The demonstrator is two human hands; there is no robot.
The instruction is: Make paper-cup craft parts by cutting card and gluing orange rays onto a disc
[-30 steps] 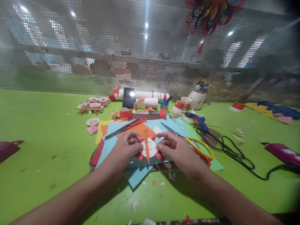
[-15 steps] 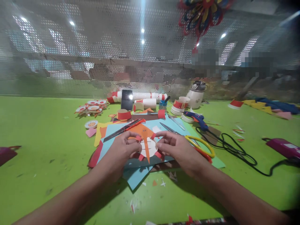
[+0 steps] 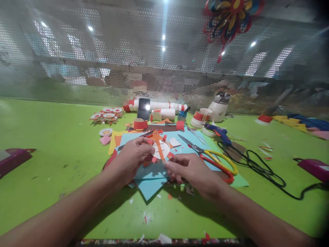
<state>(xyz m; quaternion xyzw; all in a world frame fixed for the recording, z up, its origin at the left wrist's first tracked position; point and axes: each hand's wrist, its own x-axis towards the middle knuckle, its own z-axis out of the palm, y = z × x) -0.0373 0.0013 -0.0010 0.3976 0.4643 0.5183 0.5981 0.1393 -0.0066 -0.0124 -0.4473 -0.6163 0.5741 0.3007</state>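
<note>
Pinching red-tabbed wht. disc (image 3: pixel 167 149) w/ L grip (image 3: pixel 134 155), its orange strip (image 3: pixel 158 144) w/ R grip (image 3: pixel 192 168).

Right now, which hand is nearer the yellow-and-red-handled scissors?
Right. The right hand is just left of the scissors; the left hand holds the white disc, farther left.

The person's left hand (image 3: pixel 132 157) and right hand (image 3: pixel 191 168) are bare, the fingers (image 3: pixel 142 140) slender. The left forearm (image 3: pixel 69 200) and right forearm (image 3: pixel 246 207) are bare too as far as the view reaches, each tapering toward its hand.
</note>
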